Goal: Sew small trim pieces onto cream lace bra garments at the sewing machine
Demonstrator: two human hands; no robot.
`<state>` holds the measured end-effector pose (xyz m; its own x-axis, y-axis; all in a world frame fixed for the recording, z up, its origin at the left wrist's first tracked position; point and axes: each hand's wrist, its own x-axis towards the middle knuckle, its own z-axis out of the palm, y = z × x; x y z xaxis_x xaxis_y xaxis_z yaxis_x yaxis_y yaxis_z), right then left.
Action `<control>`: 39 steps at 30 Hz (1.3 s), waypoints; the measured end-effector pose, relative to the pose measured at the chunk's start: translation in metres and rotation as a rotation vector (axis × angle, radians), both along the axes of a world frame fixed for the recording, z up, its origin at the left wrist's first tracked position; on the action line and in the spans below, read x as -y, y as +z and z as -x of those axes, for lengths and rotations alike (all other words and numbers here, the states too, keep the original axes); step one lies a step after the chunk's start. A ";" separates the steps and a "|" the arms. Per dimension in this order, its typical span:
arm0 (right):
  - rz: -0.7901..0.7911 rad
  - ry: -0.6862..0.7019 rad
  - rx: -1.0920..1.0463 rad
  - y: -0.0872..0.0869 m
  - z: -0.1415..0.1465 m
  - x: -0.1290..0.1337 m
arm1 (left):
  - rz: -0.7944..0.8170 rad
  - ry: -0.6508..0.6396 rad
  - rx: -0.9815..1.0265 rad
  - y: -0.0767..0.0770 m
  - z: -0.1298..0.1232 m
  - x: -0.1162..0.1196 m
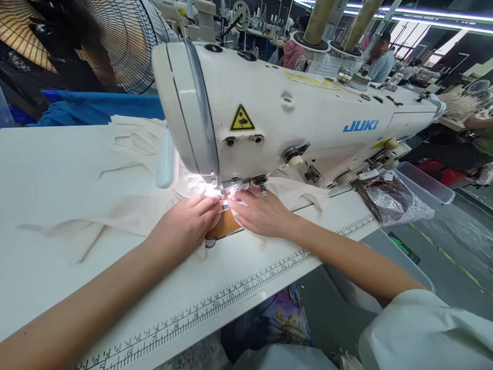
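A white sewing machine [269,103] stands over the table, its lit needle area just above my fingertips. Cream fabric [131,208] lies under the machine head and spreads out to the left. My left hand [187,221] is closed, its fingertips pinching the fabric's edge left of the needle. On the right side of the needle, my right hand [262,210] is closed on the same fabric, its thumb and forefinger close to the left fingertips. A tan plate [223,225] shows between the hands. Glare and the fingers hide the stitching spot.
A printed ruler [215,304] runs along the table's front edge. To the left of the machine head stands a pale blue object [165,159]. A fan [111,41] is at the back left. Bagged dark items [393,198] and a clear bin [423,182] are at the right.
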<state>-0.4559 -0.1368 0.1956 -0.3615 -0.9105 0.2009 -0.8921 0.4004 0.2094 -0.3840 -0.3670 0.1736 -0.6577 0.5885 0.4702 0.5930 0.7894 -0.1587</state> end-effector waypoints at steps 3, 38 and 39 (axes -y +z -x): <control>-0.030 -0.026 -0.009 0.001 0.006 0.003 | -0.071 -0.016 0.034 -0.001 0.011 0.005; -0.012 0.008 -0.039 0.001 0.012 -0.001 | 0.031 0.083 -0.046 0.006 0.000 -0.011; -0.024 0.001 -0.036 0.001 0.012 -0.001 | 0.031 0.087 -0.032 0.006 0.000 -0.011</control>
<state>-0.4681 -0.1360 0.1969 -0.3537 -0.9155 0.1919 -0.8842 0.3942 0.2507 -0.3842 -0.3558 0.1792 -0.6920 0.5441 0.4744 0.5161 0.8324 -0.2018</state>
